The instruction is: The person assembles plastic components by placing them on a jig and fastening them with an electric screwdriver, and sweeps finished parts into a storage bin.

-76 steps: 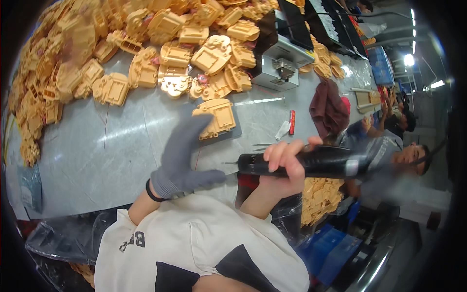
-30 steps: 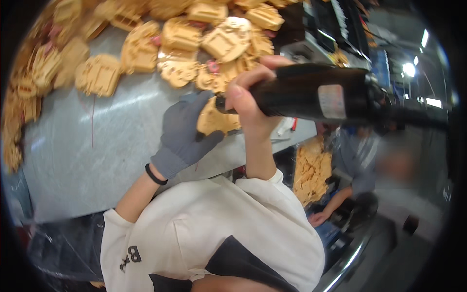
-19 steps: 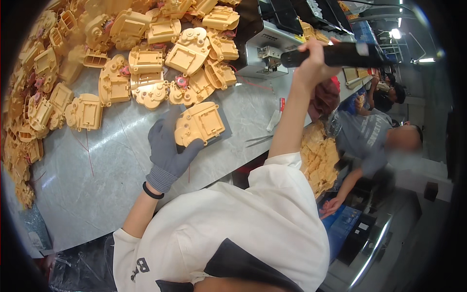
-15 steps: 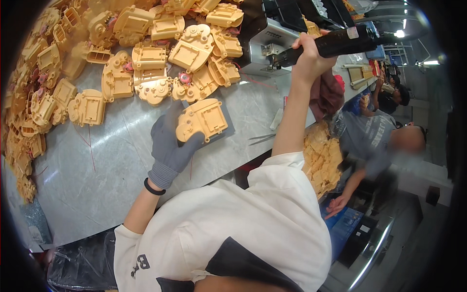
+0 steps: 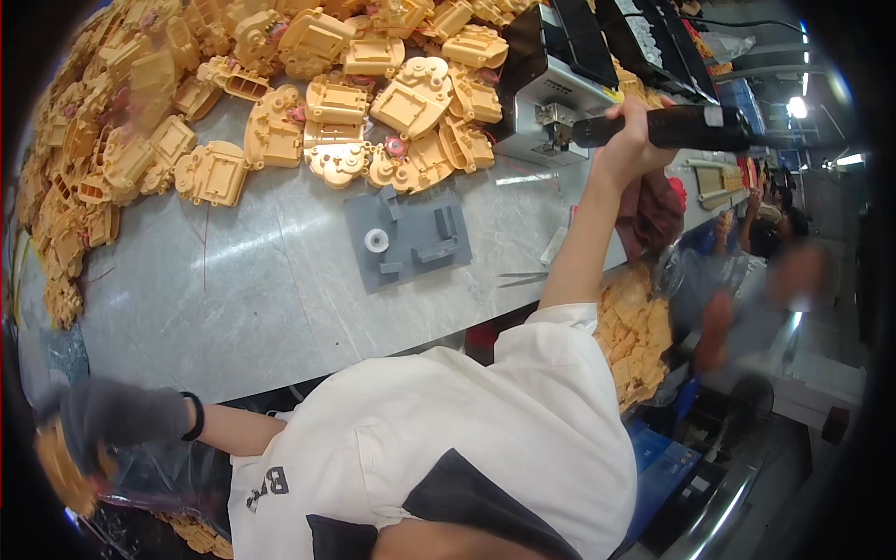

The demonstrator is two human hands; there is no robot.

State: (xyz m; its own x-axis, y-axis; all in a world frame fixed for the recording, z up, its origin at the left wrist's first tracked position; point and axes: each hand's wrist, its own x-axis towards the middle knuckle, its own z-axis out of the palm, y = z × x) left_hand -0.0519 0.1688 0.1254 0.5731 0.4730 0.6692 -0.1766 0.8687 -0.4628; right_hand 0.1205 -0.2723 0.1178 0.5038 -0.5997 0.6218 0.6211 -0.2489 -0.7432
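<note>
My left hand (image 5: pixel 121 417), in a grey knitted glove and blurred by motion, is off the table at the far lower left. Its fingers are closed on a yellow-orange plastic housing (image 5: pixel 62 467), partly dark at the picture's rim. Raised at the upper right, my bare right hand (image 5: pixel 630 140) is wrapped round a black electric screwdriver (image 5: pixel 695 127), its tip end pointing left toward a metal box-shaped machine (image 5: pixel 541 117). On the table in front of me lies a grey fixture plate (image 5: pixel 373 266) with raised blocks and a round white post, and no housing on it.
A large heap of yellow-orange housings (image 5: pixel 271 131) covers the table's far and left side. Tweezers (image 5: pixel 523 276) and a dark red cloth (image 5: pixel 649 215) lie at the right. Below the table's left edge is a black plastic bag (image 5: pixel 177 476). A co-worker (image 5: pixel 737 289) is at the right.
My left hand has carried the housing off the grey fixture, down and left past the table edge. My right hand still holds the screwdriver near the machine. The view has shifted slightly.
</note>
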